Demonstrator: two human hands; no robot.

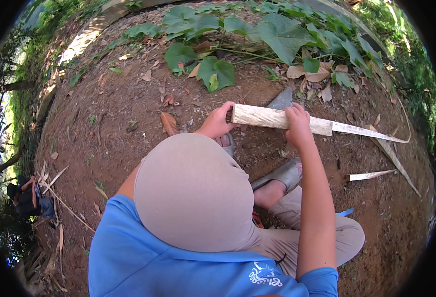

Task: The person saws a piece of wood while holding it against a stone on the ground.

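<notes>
Head view: our left hand clasps the left end of a pale, straight-edged wooden piece over reddish-brown soil, our right hand wrapped around it farther right; we judge it stiff, fairly light and splintery, best held near both ends

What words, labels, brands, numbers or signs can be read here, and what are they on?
White printed lettering beside a small white drawing, on the bright blue fabric shirt: it is print, but I don't copy wording off things.
Pale, long rectangular wooden piece in the left hand and right hand: no lettering that I can make out.
</notes>
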